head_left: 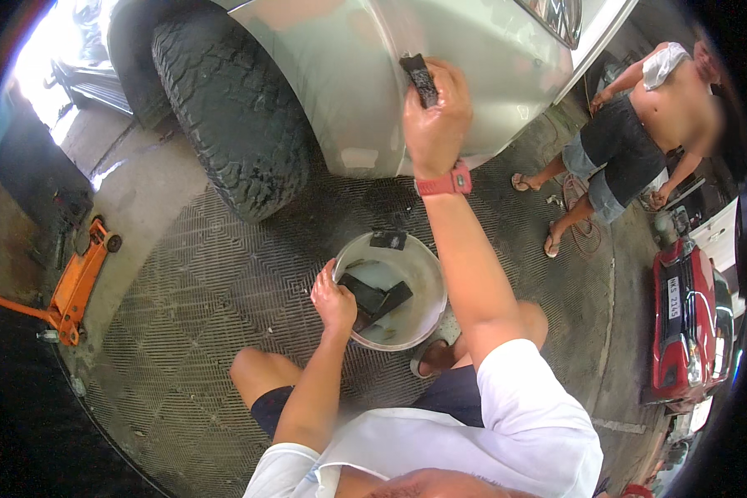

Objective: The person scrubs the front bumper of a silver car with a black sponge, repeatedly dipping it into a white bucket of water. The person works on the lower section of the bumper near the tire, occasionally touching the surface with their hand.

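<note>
Watching remotely, I see the right hand (438, 118) beyond the bucket (427, 282), fingers pinching a black pad (422, 81) against the silver panel (349, 79), presumably for firm contact, while the left hand (334, 305) rests at the bucket's left edge, fingers close together, likely to steady it.

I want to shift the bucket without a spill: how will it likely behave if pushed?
The bucket is probably fairly heavy for its size, as it seems to hold cloudy water. It may drag or catch on the ridged floor. The water would likely slosh, since the top is open.
</note>
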Demonstrator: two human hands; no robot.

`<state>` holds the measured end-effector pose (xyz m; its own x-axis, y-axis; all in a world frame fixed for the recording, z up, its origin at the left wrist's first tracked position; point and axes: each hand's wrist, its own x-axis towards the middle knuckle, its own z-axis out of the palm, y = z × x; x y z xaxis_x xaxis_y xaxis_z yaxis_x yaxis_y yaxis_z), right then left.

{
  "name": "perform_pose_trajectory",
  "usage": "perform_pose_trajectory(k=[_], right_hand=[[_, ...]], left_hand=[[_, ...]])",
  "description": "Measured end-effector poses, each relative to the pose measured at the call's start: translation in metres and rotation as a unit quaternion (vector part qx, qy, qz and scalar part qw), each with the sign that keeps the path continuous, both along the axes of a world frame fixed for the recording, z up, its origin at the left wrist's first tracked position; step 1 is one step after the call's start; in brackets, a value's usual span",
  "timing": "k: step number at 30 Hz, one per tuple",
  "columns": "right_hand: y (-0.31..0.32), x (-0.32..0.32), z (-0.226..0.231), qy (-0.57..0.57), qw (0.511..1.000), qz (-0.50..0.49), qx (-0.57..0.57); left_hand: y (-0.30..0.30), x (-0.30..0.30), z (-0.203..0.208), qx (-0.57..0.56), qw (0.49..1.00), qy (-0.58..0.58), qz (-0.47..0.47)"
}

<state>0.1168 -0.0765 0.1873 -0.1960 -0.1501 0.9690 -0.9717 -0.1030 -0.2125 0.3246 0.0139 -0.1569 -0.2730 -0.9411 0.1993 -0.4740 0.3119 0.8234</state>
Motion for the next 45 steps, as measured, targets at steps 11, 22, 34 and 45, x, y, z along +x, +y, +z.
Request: perform_pose_trajectory(k=[11,22,34,45], right_hand=[[-0.014,-0.014,-0.07,0.121,0.99,-0.058,0.031],[-0.042,0.004,0.015,0.226,0.965,-0.093,0.093],[-0.061,0.015,0.048,0.237,0.944,-0.134,0.189],[0.154,0.026,-0.139,-0.355,0.896,0.042,0.263]], left_hand=[[0.002,-0.006,0.008,0.017,1.0,-0.018,-0.004],[0.001,-0.001,0.005,0.021,1.0,0.001,-0.007],[0.001,0.003,-0.004,-0.005,1.0,-0.013,-0.011],[0.026,0.016,0.0,-0.02,0.996,-0.031,0.076]])
